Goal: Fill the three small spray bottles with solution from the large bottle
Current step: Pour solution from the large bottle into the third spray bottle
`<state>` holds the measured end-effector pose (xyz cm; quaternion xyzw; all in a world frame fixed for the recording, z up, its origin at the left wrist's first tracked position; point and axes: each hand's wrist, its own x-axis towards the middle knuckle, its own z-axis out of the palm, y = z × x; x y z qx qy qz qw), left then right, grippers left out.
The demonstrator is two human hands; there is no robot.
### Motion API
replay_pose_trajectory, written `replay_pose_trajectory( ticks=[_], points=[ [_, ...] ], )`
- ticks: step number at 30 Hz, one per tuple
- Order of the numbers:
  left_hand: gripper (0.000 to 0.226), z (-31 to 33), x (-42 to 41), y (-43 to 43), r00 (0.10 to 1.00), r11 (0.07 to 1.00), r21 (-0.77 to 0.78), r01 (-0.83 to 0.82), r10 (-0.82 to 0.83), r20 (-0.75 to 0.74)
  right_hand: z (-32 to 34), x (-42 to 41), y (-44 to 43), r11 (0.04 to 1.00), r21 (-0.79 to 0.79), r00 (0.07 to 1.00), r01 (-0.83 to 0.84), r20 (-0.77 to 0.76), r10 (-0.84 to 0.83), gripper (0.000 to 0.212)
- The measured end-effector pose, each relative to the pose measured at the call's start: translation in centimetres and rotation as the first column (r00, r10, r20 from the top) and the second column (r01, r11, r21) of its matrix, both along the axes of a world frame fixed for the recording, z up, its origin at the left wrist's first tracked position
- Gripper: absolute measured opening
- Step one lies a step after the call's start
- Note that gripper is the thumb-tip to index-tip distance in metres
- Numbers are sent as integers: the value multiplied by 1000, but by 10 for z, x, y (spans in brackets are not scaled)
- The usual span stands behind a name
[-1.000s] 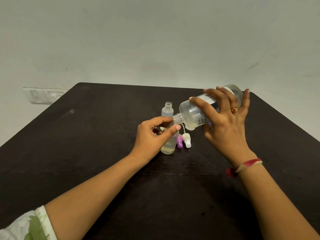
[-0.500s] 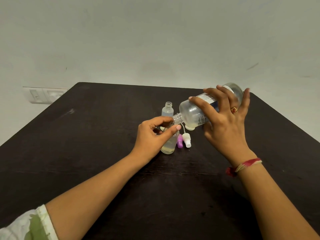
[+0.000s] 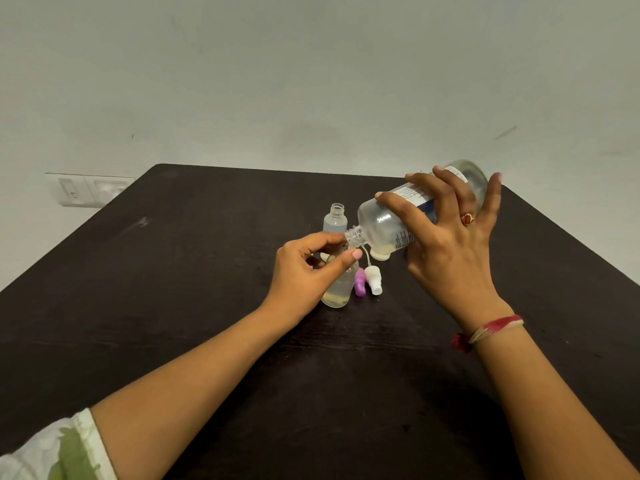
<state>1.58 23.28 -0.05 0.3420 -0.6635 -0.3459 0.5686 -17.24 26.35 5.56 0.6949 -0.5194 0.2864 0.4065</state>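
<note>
Nothing much has shifted; large bottle [image 3: 379, 221] stays tipped. Dark table [image 3: 207, 271], pale wall [image 3: 311, 81]. Right hand [image 3: 450, 244] wraps it, fingers curled, neck over upright small spray bottle [image 3: 337, 289] pinched by left hand [image 3: 301, 271]

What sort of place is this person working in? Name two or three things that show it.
Likely a plain room in a home: a dark table, a painted wall behind it, and a household switch plate on that wall.
</note>
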Motion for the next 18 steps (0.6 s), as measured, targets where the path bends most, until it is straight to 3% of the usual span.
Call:
replay_pose_trajectory(
  ticks=[18],
  points=[
    [16, 4, -1, 3, 999, 999, 9, 32, -32, -9, 7, 3, -1, 993, -112, 989, 28, -143, -44, 48]
  ],
)
